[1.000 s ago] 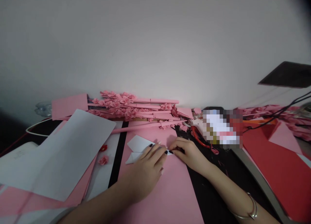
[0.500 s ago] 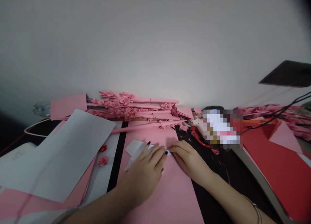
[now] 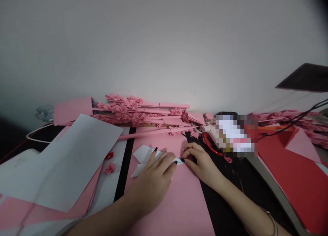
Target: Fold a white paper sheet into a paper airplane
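Note:
A folded piece of white paper (image 3: 141,152) lies on a pink sheet (image 3: 176,208) in the middle of the table. Its left end splits into two flaps, and its right end narrows to a point. My left hand (image 3: 153,184) rests flat across the paper with fingers stretched out, covering its middle. At the narrow tip, my right hand (image 3: 201,162) is closed, thumb and forefinger pinching the paper. Its other fingers are curled.
Pink paper flowers (image 3: 123,106) on rolled stems line the wall. Large white sheets (image 3: 74,161) lie left, beside a small pink flower (image 3: 109,168) and a red one (image 3: 109,155). Red-handled scissors (image 3: 211,145) and a blurred-out phone (image 3: 235,133) lie right, near red paper (image 3: 292,174).
My right hand has lifted slightly and drawn its fingers into a pinch at the paper's tip, now showing more of the point. My left hand stays nearly still on the paper.

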Tool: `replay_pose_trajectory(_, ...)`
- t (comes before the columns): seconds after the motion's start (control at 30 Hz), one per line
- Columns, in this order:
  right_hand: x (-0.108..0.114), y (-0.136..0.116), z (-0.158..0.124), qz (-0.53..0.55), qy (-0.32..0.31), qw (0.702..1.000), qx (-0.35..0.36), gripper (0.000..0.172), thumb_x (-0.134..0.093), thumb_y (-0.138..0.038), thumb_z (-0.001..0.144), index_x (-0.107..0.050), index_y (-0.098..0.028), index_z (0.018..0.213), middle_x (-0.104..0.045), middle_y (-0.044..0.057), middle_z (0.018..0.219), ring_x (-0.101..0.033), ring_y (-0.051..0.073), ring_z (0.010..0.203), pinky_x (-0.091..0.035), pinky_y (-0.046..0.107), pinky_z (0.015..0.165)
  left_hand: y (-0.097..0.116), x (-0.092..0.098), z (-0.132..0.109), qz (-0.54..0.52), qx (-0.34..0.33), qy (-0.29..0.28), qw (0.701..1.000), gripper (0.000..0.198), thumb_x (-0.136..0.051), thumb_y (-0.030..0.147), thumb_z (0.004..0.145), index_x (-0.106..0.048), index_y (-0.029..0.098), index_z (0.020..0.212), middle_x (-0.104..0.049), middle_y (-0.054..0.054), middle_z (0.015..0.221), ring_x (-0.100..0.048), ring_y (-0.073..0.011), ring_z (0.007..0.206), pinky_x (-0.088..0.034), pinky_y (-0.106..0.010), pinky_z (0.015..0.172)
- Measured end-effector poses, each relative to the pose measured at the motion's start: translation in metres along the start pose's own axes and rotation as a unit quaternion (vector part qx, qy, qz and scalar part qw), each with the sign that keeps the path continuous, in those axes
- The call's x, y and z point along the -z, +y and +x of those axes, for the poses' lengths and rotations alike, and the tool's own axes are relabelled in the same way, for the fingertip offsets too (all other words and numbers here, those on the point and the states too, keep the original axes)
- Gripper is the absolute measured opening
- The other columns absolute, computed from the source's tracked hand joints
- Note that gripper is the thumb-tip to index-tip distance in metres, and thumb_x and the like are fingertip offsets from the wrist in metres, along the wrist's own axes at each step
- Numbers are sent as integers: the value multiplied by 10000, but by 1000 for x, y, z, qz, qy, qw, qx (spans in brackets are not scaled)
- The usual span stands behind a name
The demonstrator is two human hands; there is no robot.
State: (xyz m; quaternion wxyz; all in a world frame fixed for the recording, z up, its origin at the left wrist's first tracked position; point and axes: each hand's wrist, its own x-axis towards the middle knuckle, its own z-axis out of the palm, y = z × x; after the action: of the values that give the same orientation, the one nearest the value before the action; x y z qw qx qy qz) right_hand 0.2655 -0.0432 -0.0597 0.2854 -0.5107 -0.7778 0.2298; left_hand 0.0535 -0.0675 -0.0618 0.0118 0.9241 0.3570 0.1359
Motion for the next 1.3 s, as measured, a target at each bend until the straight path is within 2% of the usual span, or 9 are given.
replay_pose_trajectory(0.1, -2, -2, -1, 11, -1, 1000, -10, 175, -571, -18, 740, -576, -193, 726, -549, 50, 920, -543, 200, 901, -433, 357, 815, 0, 3, 0, 1, 7, 5, 1000, 340, -351, 173, 936, -516, 192, 1232, -493, -77, 1339, -403, -286, 1281, -274, -549, 1066)
replay_pose_trajectory(0.3, -10, -11, -3, -31, 27, 999, 5, 210, -564, -33, 772, -593, -205, 890, -546, 65, 988, -502, 219, 934, -419, 380, 830, 10, 1, -3, 6, 45, 6, 999, 303, -383, 223, 947, -532, 193, 1209, -593, -77, 1181, -428, -306, 1238, -223, -656, 1034)
replay_pose_trajectory(0.43, -17, -15, 1, -40, 24, 999, -3, 182, -582, -27, 761, -600, -202, 810, -553, 60, 955, -483, 221, 892, -421, 383, 800, 19, 0, -6, 27, 82, 15, 996, 312, -400, 192, 933, -546, 204, 1208, -640, -78, 1090, -562, -269, 1019, -156, -726, 1013)
replay_pose_trajectory(0.53, -18, -15, 3, -35, 21, 999, -17, 187, -594, -11, 744, -596, -191, 792, -555, 65, 955, -475, 223, 896, -417, 381, 800, 24, -2, -9, 42, 89, 11, 995, 332, -382, 179, 930, -551, 176, 1216, -646, -89, 1117, -585, -260, 994, -252, -689, 1010)
replay_pose_trajectory(0.67, -17, -16, 4, -44, 19, 999, -22, 154, -594, -31, 759, -585, -182, 785, -551, 69, 950, -471, 220, 890, -406, 380, 802, 28, -11, -15, 77, 68, 14, 995, 365, -354, 148, 920, -538, 103, 1231, -591, -138, 1250, -560, -275, 1129, -419, -533, 990)
replay_pose_trajectory(0.8, -21, -20, 9, -64, 18, 998, -15, 100, -604, -97, 790, -584, -177, 847, -546, 81, 963, -466, 228, 892, -400, 390, 801, 30, -23, -20, 102, 59, 50, 992, 383, -331, 138, 914, -507, 18, 1232, -538, -200, 1308, -537, -295, 1186, -500, -428, 938)
replay_pose_trajectory(1.03, -28, -25, 21, -96, -3, 995, -26, 85, -643, -136, 768, -586, -194, 745, -563, 58, 897, -465, 223, 834, -384, 381, 753, 28, -10, -18, 79, 77, 49, 993, 401, -352, 198, 903, -541, 16, 1206, -554, -198, 1286, -605, -279, 1103, -534, -410, 897)
replay_pose_trajectory(1.17, -26, -24, 20, -43, -4, 998, -39, 154, -628, -77, 759, -554, -195, 692, -566, 32, 835, -486, 204, 830, -384, 355, 755, 23, -5, -17, 52, 107, 49, 992, 406, -379, 266, 909, -556, 65, 1215, -559, -156, 1295, -568, -312, 1148, -501, -470, 926)
replay_pose_trajectory(1.3, -23, -23, 14, -27, 10, 999, -45, 163, -568, -53, 788, -519, -201, 739, -561, 24, 817, -500, 195, 821, -392, 338, 735, 17, -8, -18, 16, 122, 42, 991, 410, -398, 255, 909, -520, 88, 1263, -533, -137, 1331, -519, -281, 1210, -462, -450, 979)
